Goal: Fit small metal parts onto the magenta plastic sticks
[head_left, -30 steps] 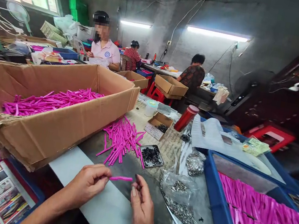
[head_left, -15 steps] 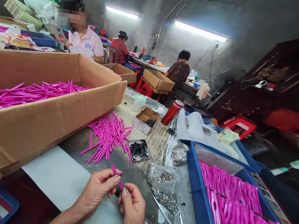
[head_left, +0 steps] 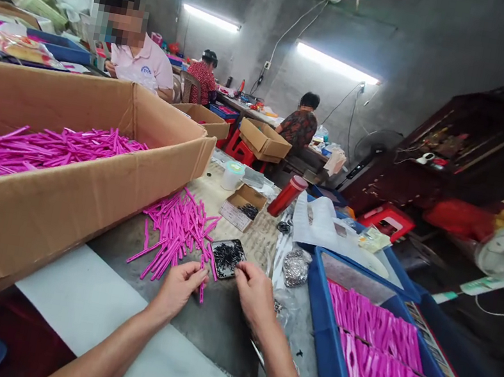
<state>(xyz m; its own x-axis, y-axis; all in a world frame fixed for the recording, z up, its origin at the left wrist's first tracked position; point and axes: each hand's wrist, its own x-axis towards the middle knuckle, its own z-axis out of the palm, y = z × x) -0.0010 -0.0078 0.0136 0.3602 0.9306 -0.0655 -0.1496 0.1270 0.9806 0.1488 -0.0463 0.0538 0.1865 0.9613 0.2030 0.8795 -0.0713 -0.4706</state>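
Pink stick (head_left: 201, 295) pinched in the left hand (head_left: 177, 287); black bits (head_left: 226, 255) sit close, maybe for easy reach by the right hand (head_left: 256, 294), whose grip I can't tell.

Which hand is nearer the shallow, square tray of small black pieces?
Right. The right hand is at the right edge of the tray; the left hand, holding a thin magenta strip, sits off its near-left side.

Loose strips (head_left: 179, 228) are magenta; small parts (head_left: 226, 257), black; large carton (head_left: 82, 210), brown; flask (head_left: 287, 197), red; nearest right-side bin (head_left: 332, 365), blue; board (head_left: 147, 339), white; one co-worker's shirt (head_left: 201, 81), red with pale spots.
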